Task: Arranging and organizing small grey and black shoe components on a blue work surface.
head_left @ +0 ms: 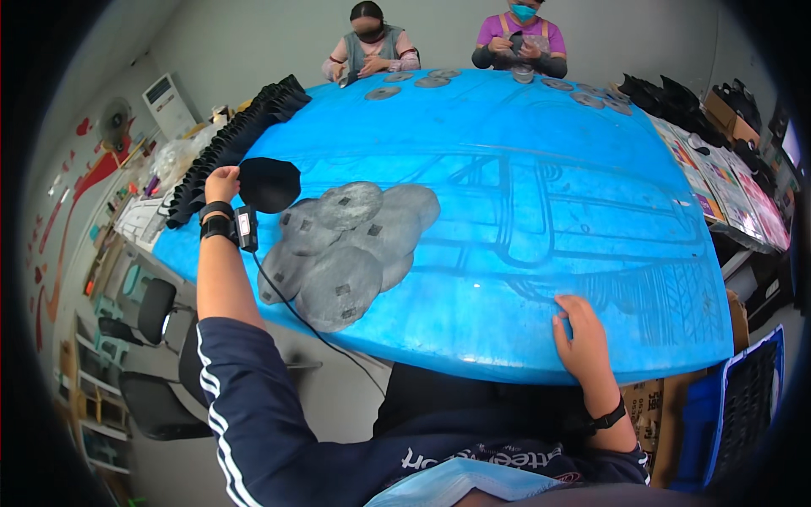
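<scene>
Black disc [269, 184] — a flat, roughly round piece — is pinched at its left edge by the left hand [221, 182], fingers closed on the rim, and held just above the blue table [541, 211] near its left side. A wrist strap with a small device [246, 226] sits on that forearm, a thin cable trailing down from it. Just right of the disc lies an overlapping pile of grey discs [346, 249], each with a small dark square on it. Behind the hand, a long row of stacked black pieces [236, 139] runs along the table's left edge. The right hand [579, 336] rests open and flat on the near table edge, holding nothing — well apart from the pile. Two other people [448, 42] sit at the far end.
</scene>
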